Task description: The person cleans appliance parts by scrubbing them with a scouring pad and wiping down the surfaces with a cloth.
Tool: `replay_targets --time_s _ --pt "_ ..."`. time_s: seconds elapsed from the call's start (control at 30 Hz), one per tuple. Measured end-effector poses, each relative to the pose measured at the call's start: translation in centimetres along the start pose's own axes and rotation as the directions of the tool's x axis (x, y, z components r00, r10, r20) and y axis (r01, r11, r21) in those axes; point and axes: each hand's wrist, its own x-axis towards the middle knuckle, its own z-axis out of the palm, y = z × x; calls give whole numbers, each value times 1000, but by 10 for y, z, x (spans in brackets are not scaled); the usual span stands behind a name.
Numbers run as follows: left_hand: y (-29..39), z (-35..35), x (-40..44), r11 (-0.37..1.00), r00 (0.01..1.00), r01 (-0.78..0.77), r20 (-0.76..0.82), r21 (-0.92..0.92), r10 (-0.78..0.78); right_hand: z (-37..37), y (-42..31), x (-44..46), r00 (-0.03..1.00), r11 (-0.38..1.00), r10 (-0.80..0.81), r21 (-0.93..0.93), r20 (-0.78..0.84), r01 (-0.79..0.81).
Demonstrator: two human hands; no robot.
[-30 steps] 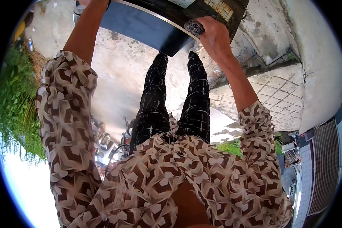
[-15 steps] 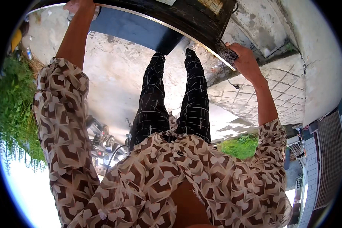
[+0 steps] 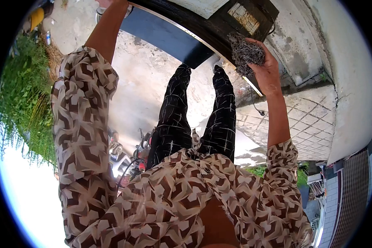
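Stained, blotchy concrete point(image 3: 132, 70) spreads beneath the person's feet, giving way on the right to paving point(image 3: 306, 120) scored with a diamond grid. Near the top, right of centre, a tangled, wiry grey scrubber point(image 3: 248, 54) lies in the right hand point(image 3: 268, 71), its fingers curled around the coarse mass. It is at the pale, narrow rim point(image 3: 194, 37) of a dark, scuffed, flat-sided object point(image 3: 219, 27); whether they touch is unclear. That object bears a rectangular label point(image 3: 244, 18), yellowed and blotched with brown, and a smooth white patch point(image 3: 200, 5). Below the rim is a flat blue-grey panel point(image 3: 165, 37) with straight edges. Beyond its far end, the left hand point(image 3: 111, 3) is mostly cut off by the top edge, so its grip cannot be told. A thin black cord point(image 3: 253, 98) dangles near the scrubber. Farther out are feathery green plants point(image 3: 22, 99) on the left and a smooth, cracked pale wall point(image 3: 351, 78) on the right.
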Motion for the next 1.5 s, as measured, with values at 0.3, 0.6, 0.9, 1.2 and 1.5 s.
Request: replay_targets --time_s 0.3,0.6,0.9,1.2,1.5 --pt "-14 -76 -52 614 951 305 271 -728 -151 96 7 45 816 166 -565 -952 123 258" --pt "53 -105 -50 895 993 109 0 -433 -120 50 -15 38 930 227 -331 -944 157 240" --pt "89 -128 -68 247 798 209 19 -946 -602 -1 -20 43 850 386 -490 -826 193 410" --pt "78 -169 -89 -672 682 -115 433 -732 -589 56 -24 126 783 240 -557 -848 278 472" --pt "44 -190 -117 -874 874 -10 421 -486 -244 135 -44 231 655 187 -686 -792 318 581"
